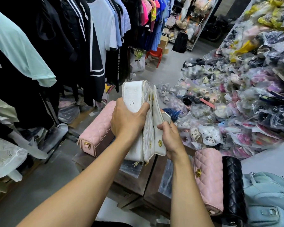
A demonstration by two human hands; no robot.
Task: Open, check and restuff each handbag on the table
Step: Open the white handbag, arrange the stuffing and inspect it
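Note:
A white quilted handbag with gold snaps is held up on end above the table. My left hand grips its body from the left side, thumb across the quilted front. My right hand pinches the white flap, pulled away from the body so the snaps show. A pink quilted handbag lies on the table to the left. Another pink quilted handbag, a black quilted handbag and a light blue bag lie at the lower right.
Clothes hang on a rack along the left. A big heap of bagged shoes and goods fills the right. The table's boxes sit below the held bag. A red chair stands farther down the aisle.

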